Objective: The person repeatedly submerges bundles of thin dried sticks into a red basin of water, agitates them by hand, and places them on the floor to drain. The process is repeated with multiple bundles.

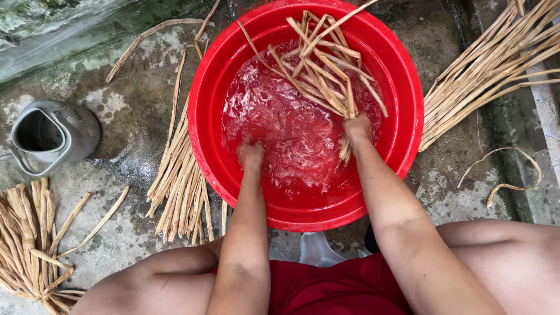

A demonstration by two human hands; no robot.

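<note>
Fingers of the right hand (357, 128) clenched a bundle of dried strips (324, 70) in the red basin (402, 116). Left hand (251, 154) sat submerged at frame centre, its fingers' state unclear.

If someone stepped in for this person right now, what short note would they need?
Right hand: closed on a bunch of tan strips, their lower ends in the water, upper ends fanned above the far side of the basin.
Left hand: dipped in the churning water; whether it grips anything cannot be told.
Red basin: on the wet concrete floor, holding water.
Dry-looking strips lie in piles: left of the basin, upper right, and far left. A metal kettle stands at left.
Done: one bunch is in the water.
Left: the piles outside the basin are not in it.
</note>
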